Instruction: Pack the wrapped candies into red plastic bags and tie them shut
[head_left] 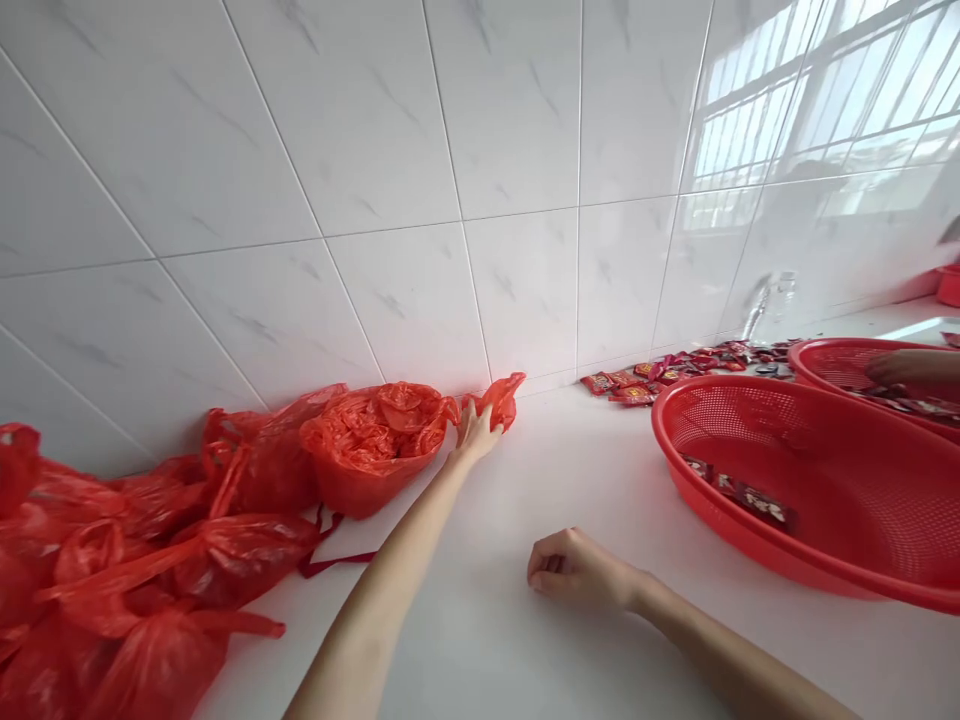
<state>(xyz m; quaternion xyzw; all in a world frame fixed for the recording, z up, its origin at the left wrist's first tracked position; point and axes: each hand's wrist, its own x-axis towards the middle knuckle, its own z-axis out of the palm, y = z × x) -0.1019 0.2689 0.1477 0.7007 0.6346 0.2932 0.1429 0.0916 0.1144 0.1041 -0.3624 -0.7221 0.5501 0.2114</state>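
My left hand (pixel 475 432) reaches far forward to the foot of the tiled wall and grips the handle of a red plastic bag (pixel 375 440) that sits filled and bulging on the white counter (pixel 525 640). My right hand (pixel 574 570) rests on the counter nearer to me, fingers curled into a loose fist, with nothing visible in it. A large red mesh basket (pixel 750 420) stands to the right of that hand, with a few dark red wrapped candies (pixel 750 498) lying inside it.
Several more filled red bags (pixel 135 570) are heaped at the left along the wall. Loose red candy packets (pixel 637 385) lie by the wall behind the basket. A second red basket (pixel 832 352) stands further right, with another person's hand (pixel 904 368) in it.
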